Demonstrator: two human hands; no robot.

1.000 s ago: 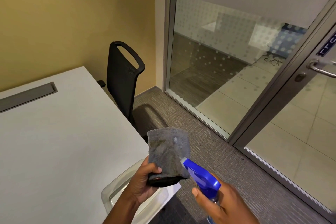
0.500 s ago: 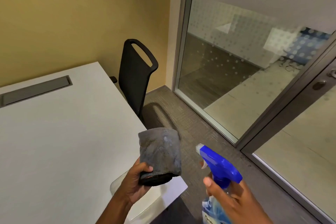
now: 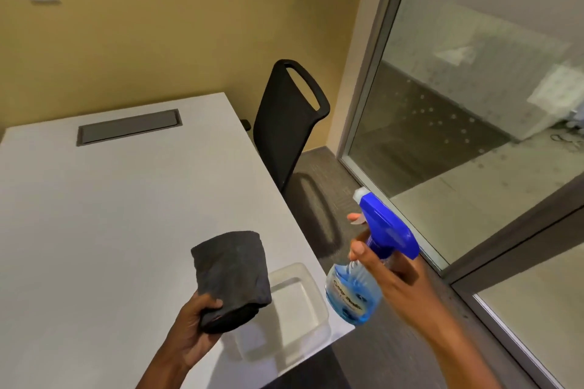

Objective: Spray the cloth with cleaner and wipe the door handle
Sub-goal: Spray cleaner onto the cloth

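My left hand (image 3: 192,330) grips a folded dark grey cloth (image 3: 232,271) by its lower edge and holds it upright above the white table (image 3: 110,214). My right hand (image 3: 390,275) is closed around the neck of a spray bottle (image 3: 363,278) with a blue trigger head and blue liquid, held to the right of the cloth over the table's corner. The white nozzle points up and to the left, apart from the cloth. The door handle is out of view.
A clear plastic tray (image 3: 300,303) sits at the table's near right corner, under the bottle. A black chair (image 3: 284,123) stands by the table's right edge. Glass partition (image 3: 458,98) and door frame (image 3: 505,237) fill the right side. A grey cable hatch (image 3: 128,129) is set in the tabletop.
The view swung left, so the door handle left the frame. The bottle pulled back to the right and away from the cloth, and both hands now hang over the table corner.
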